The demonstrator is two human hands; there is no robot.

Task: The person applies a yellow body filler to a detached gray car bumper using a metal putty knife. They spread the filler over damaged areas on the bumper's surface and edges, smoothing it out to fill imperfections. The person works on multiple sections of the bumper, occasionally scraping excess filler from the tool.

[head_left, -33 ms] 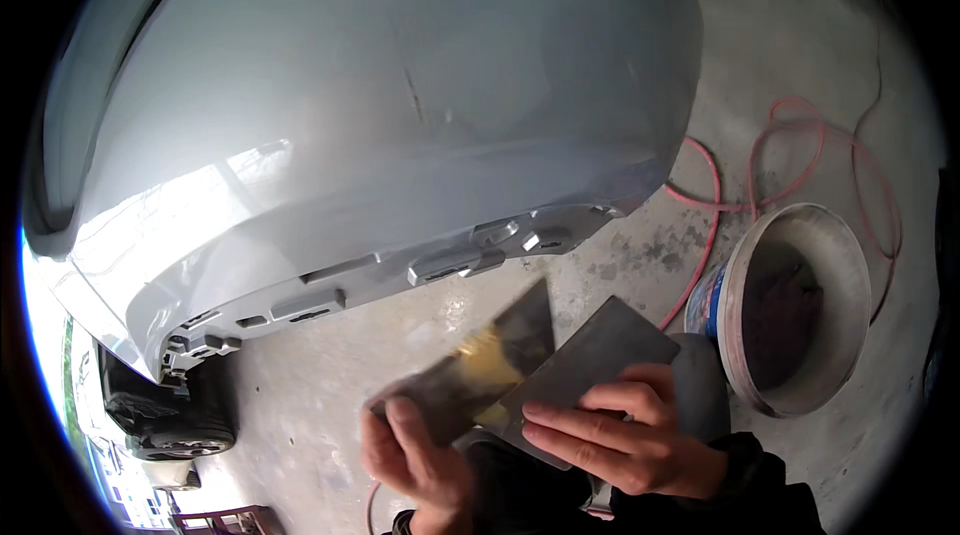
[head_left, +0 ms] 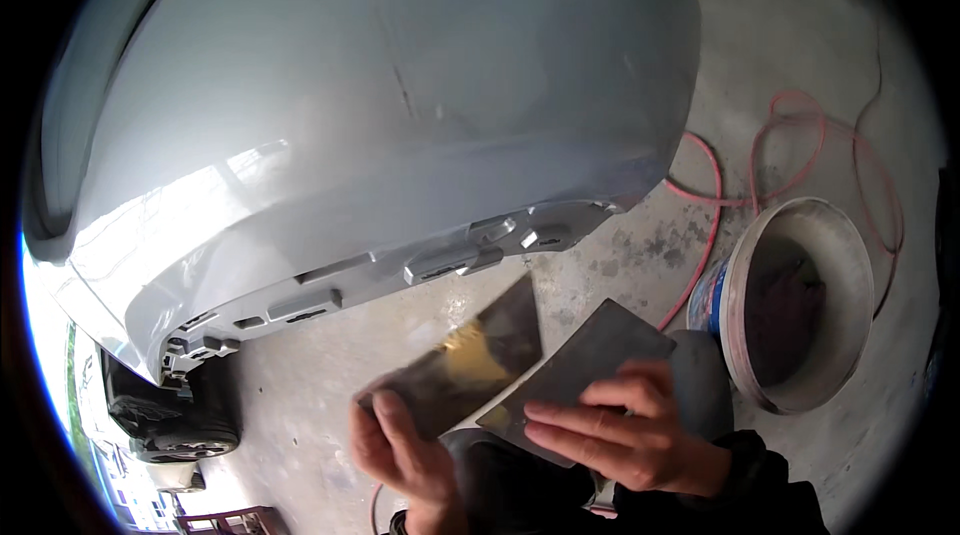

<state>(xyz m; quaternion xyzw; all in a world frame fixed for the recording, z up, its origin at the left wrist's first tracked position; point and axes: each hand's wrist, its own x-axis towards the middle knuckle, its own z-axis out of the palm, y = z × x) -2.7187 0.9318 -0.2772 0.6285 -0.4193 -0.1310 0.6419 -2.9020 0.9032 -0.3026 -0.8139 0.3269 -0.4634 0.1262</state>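
Note:
My left hand (head_left: 405, 455) pinches the near end of a thin grey filler spreader (head_left: 515, 315), a flat rectangular blade. A patch of yellow filler paste (head_left: 468, 357) is smeared across the middle of it. In my right hand (head_left: 650, 445) is a second, darker grey spreader (head_left: 610, 345). Two fingers lie flat along its upper face; the thumb is hidden. A small yellowish smear shows by its lower left edge. The blades lie side by side, tilted alike, with a narrow gap at their far ends. Just beyond them is a silver-grey car body panel (head_left: 300, 55) with a thin dark line down its surface.
A white bucket (head_left: 735, 315) with dark contents stands to the right. Behind it, a red hose (head_left: 715, 200) loops over the stained concrete floor (head_left: 310, 405). A black wheel (head_left: 185, 435) is at lower left. My knee (head_left: 703, 385) sits beside the bucket.
My left hand and its spreader have shifted slightly left, opening a small gap between the blades. The right spreader has moved only a little to the left.

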